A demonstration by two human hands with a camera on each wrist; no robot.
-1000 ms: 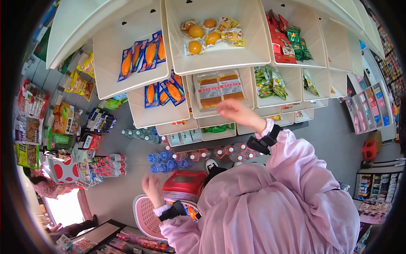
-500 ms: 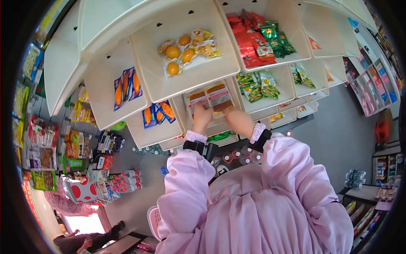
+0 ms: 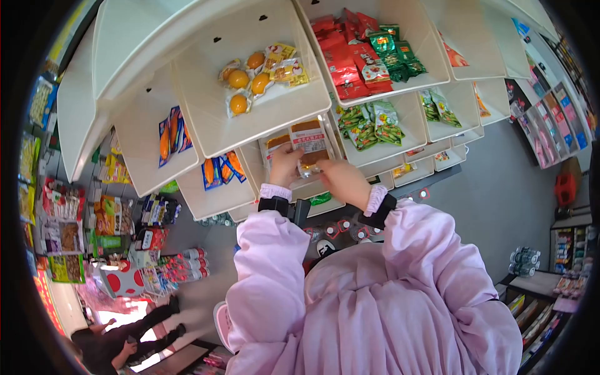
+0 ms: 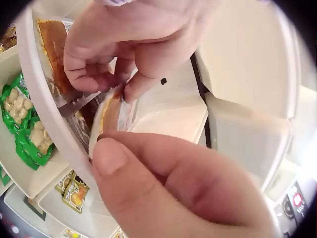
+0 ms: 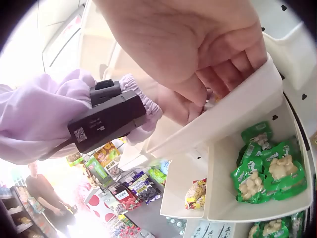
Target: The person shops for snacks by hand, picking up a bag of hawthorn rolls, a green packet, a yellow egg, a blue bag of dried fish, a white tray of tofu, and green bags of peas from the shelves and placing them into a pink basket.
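Observation:
Both hands meet over a middle bin holding flat brown snack packs with white-and-red labels. My left hand (image 3: 285, 166) pinches the near edge of one pack (image 3: 310, 145); in the left wrist view its thumb and forefinger grip the pack (image 4: 112, 115). My right hand (image 3: 347, 183) has its fingertips at the same pack's lower corner, and in the left wrist view the right hand (image 4: 136, 44) pinches its far end. The pack stands tilted above another one (image 4: 53, 42). In the right wrist view the bin wall (image 5: 233, 111) hides most of the pack.
Around are bins of egg-like snacks (image 3: 238, 79), red packets (image 3: 340, 62), green bags (image 3: 387, 122) and orange-and-blue packs (image 3: 219, 170). Bottles (image 3: 362, 230) stand on the floor below. Hanging bags (image 3: 62, 194) line the left; a person in dark clothes (image 3: 100, 350) is at lower left.
My left hand rose from beside the basket to the packs, and the right hand joined it. One pack has since been lifted at its near end. The head view has shifted.

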